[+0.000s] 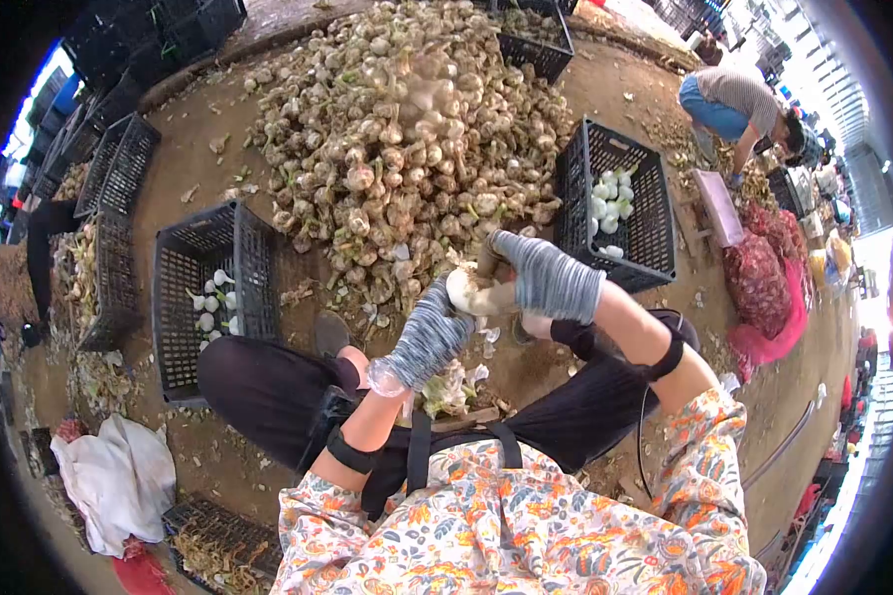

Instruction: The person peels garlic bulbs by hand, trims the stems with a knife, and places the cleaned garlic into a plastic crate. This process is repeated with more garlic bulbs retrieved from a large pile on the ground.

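Gloved hands meet between a seated worker's knees, the left hand [429,335] closed around a pale garlic bulb [462,291], the right hand [558,282] curled against it, its exact grip impossible to tell. Open-topped black crates, left [172,297] and right [658,213], flank them, bare space inside their rims. Beyond, a garlic heap [407,149] spreads across the dirt floor [200,159].

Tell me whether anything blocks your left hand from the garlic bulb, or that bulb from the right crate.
Nothing visible separates the left hand from the garlic bulb it holds. Toward the right crate, the right hand lies partly between.
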`<control>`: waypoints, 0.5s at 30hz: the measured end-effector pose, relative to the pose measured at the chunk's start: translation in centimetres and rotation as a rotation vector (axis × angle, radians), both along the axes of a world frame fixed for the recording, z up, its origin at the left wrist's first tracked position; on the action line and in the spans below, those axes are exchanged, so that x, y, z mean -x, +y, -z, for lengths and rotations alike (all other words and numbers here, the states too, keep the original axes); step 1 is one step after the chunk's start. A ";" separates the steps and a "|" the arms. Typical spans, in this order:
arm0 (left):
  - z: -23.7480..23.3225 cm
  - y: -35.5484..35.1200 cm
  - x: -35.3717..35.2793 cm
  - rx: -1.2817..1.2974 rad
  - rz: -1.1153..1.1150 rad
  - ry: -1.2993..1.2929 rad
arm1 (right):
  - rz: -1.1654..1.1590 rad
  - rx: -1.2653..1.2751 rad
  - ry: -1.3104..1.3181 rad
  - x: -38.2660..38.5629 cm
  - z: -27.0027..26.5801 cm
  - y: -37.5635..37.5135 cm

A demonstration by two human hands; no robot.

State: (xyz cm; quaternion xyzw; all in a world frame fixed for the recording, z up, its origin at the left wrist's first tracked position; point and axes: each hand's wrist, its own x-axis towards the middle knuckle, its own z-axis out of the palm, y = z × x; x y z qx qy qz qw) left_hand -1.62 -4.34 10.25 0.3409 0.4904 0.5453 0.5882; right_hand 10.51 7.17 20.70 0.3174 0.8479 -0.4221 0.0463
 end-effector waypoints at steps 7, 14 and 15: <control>0.4 1.7 -0.4 0.075 0.047 0.436 | 0.083 0.178 0.204 -1.8 2.9 2.1; -1.2 2.9 -0.7 0.026 0.102 0.623 | 0.019 0.183 0.025 -3.0 2.7 5.0; -1.3 3.2 -0.7 0.019 0.104 0.616 | 0.034 0.282 0.101 -2.9 2.7 5.5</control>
